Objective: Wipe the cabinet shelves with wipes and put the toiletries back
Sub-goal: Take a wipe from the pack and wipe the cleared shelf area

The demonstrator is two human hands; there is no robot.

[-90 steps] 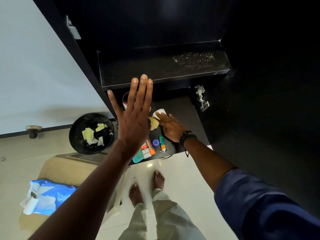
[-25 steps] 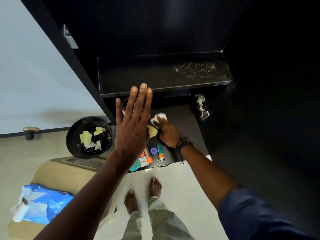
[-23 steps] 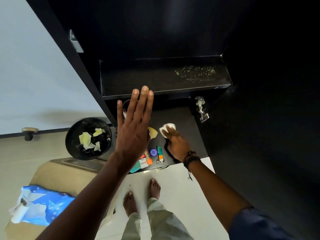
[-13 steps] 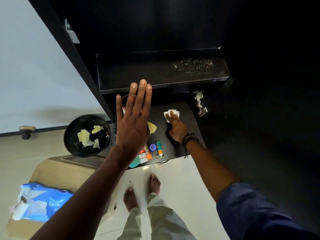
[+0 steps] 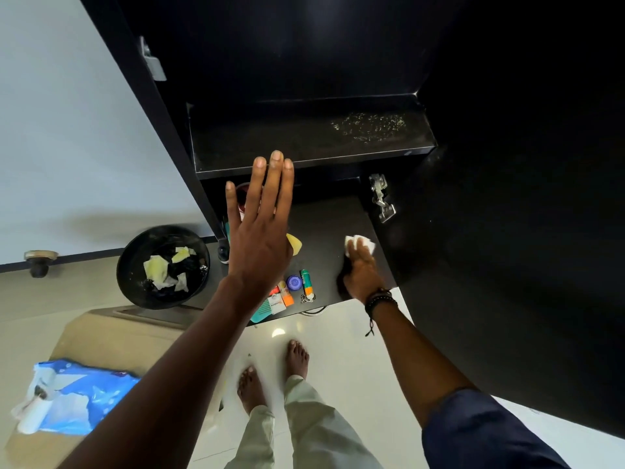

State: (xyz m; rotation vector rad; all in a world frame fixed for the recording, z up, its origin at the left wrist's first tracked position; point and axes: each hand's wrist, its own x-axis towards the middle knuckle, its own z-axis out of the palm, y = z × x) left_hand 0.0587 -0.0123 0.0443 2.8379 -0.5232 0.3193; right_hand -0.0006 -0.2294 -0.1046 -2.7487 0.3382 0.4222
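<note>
- The black cabinet (image 5: 304, 45) stands open, its inside dark.
- The upper shelf (image 5: 270, 137) is bare except for pale specks (image 5: 368, 125) scattered towards its right end.
- The lower shelf (image 5: 324, 225) juts out below it.
- The left hand (image 5: 260, 245) is raised flat over the lower shelf's left part, fingers straight and close together, holding nothing.
- A round black bin (image 5: 130, 286) on the floor, left of the cabinet, holds crumpled wipes.
- A blue wipes pack (image 5: 98, 394) lies at lower left.
- The right hand (image 5: 362, 274) lies on the lower shelf near its right edge, fingers stretched forward, pressing down.
- Toiletries crowd the shelf's front edge: a teal comb (image 5: 258, 316), a green tube (image 5: 306, 279), a blue jar (image 5: 294, 282).
- A white wipe (image 5: 367, 243) sits under the right fingertips.
</note>
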